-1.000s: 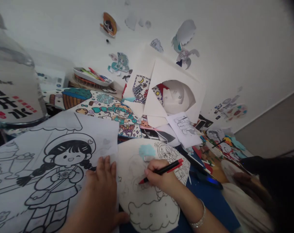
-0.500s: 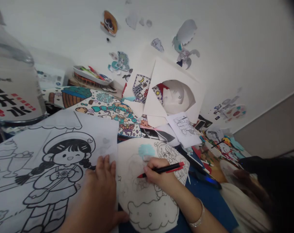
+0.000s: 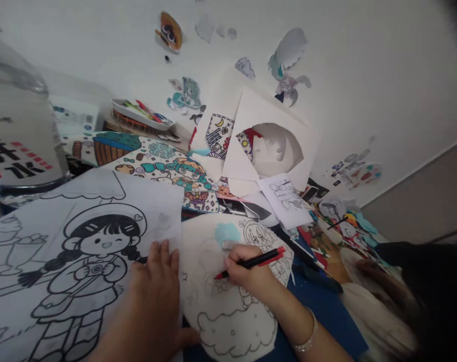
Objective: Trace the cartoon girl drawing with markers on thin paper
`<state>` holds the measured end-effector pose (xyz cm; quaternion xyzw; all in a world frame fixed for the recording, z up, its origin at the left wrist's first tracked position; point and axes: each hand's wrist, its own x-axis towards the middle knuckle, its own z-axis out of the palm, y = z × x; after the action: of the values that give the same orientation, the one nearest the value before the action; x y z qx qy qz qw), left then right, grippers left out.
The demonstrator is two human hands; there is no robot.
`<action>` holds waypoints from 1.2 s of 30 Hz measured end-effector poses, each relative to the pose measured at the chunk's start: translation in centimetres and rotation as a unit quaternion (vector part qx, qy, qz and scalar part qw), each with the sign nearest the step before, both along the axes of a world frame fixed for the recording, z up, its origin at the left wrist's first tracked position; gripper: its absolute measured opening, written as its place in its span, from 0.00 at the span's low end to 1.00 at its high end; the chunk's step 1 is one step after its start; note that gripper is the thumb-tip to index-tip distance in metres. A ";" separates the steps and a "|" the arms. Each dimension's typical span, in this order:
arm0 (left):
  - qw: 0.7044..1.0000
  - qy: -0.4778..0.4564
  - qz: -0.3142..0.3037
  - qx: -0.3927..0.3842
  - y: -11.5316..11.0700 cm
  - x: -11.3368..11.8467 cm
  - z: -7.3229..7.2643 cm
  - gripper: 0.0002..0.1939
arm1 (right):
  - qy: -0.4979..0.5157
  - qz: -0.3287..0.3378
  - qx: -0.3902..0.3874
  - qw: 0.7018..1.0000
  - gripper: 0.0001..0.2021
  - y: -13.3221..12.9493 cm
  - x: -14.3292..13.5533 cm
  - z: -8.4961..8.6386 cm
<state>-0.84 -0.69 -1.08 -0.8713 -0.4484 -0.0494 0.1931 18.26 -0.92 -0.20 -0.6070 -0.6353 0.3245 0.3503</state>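
My left hand (image 3: 156,296) lies flat, fingers spread, on the right part of a large line-drawing sheet (image 3: 96,241) showing a girl with braids and a camera. Its thumb reaches over to a rounded cut-out sheet (image 3: 209,306). That sheet carries faint sketch lines, a light blue patch and outlined figures. Over it, my right hand (image 3: 245,271) grips a slim black pen with red ends (image 3: 260,259). The pen's tip points left and down at the faint sketch; I cannot tell whether it touches. A small pale piece (image 3: 227,245) shows beside the right hand's knuckles.
A large clear water jug (image 3: 19,125) stands at the left. Behind are a coloured drawing (image 3: 168,168), a tray of pens (image 3: 141,114) and a white card with a round hole (image 3: 247,166). Paper scraps (image 3: 349,226) crowd the right side, near a beige cloth (image 3: 375,317).
The view has shifted slightly, and the girl drawing and jug sit a little farther left. My right hand stays nearly in place, with the pen tilted slightly more.
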 end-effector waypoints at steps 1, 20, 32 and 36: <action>1.000 -0.003 0.004 -0.004 0.0 0.0 0.1 0.54 | -0.002 0.000 -0.001 1.000 0.14 0.0 0.0 0.0; 0.988 -0.011 0.057 -0.142 0.2 0.5 -0.2 0.60 | 0.037 -0.131 0.204 0.970 0.10 -0.5 2.5 2.7; 0.958 0.036 0.091 -0.268 0.8 0.7 1.2 0.57 | 0.086 -0.145 0.158 0.973 0.15 -2.9 4.2 -0.3; 0.994 -0.004 0.051 -0.093 0.1 0.4 0.9 0.52 | 0.038 -0.113 0.116 0.986 0.17 -2.8 3.7 -1.2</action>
<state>-0.48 -0.58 -0.22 -0.8613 -0.4957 -0.0010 0.1116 21.98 -3.74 -1.37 -0.6172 -0.5821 0.2303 0.4766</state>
